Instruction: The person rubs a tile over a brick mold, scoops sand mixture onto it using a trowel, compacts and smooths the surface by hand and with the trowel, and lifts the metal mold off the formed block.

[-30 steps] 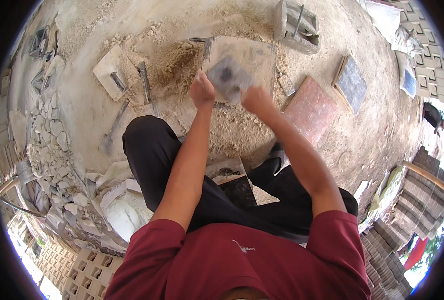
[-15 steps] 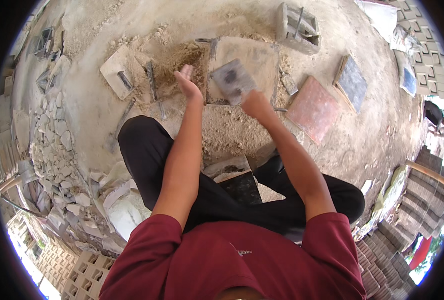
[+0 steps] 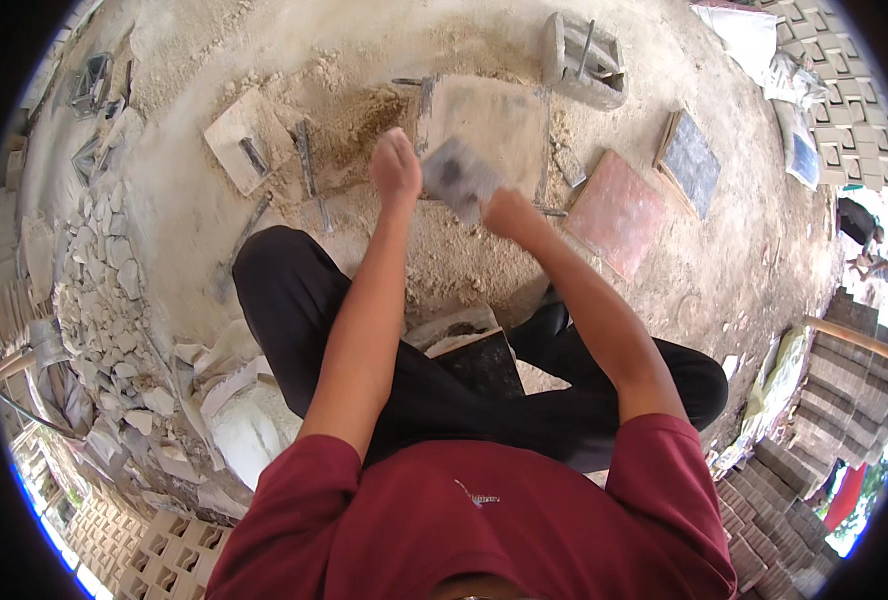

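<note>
My right hand [image 3: 512, 214] is closed on the near right corner of a flat grey plate [image 3: 472, 178] with dark patches. The plate is tilted and overlaps the near part of a square, dust-covered board [image 3: 494, 120] on the ground. My left hand [image 3: 397, 170] is raised beside the plate's left edge; its fingers are blurred, and I cannot tell if it touches the plate. Loose sandy powder [image 3: 364, 115] is heaped left of the board. Between my legs lies a black square slab [image 3: 484, 368].
To the right lie a reddish square tile [image 3: 619, 213] and a dark blue-grey tile [image 3: 688, 165]. A concrete block mould [image 3: 584, 75] stands beyond the board. At left are a pale slab [image 3: 234, 150], a metal bar [image 3: 306, 160] and broken stones [image 3: 114, 255]. Stacked blocks [image 3: 814, 400] rise at far right.
My left hand has moved right, close to the plate, its stretched fingers now drawn in. The plate has shifted slightly nearer and its angle has changed, with my right hand still on its corner.
</note>
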Available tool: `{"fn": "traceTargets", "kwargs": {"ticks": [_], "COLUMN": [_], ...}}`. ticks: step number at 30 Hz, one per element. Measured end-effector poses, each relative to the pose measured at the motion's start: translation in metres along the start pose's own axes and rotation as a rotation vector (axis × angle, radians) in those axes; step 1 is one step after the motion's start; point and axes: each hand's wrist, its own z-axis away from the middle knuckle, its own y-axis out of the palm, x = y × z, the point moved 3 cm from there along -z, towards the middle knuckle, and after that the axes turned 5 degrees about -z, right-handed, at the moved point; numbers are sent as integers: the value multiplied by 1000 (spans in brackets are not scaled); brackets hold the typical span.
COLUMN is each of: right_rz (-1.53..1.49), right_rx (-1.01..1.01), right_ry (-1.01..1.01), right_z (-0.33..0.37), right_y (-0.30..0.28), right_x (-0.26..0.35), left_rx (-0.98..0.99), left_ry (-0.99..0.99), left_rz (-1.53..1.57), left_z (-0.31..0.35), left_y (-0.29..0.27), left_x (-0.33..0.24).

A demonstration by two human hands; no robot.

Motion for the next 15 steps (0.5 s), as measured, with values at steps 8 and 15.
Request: {"fn": "traceTargets", "kwargs": {"ticks": [8, 15], "right_rz": [63, 47], "right_rx": [190, 130], "right_ry": [311, 305], "right_z": [43, -2], "right_y": [-71, -67], "right_x": [52, 20], "left_rx": [403, 348], "left_ry": [685, 616], "left_rz": [-749, -844], "left_z": [95, 58], "left_y": [22, 45], "left_x": [3, 0]}}
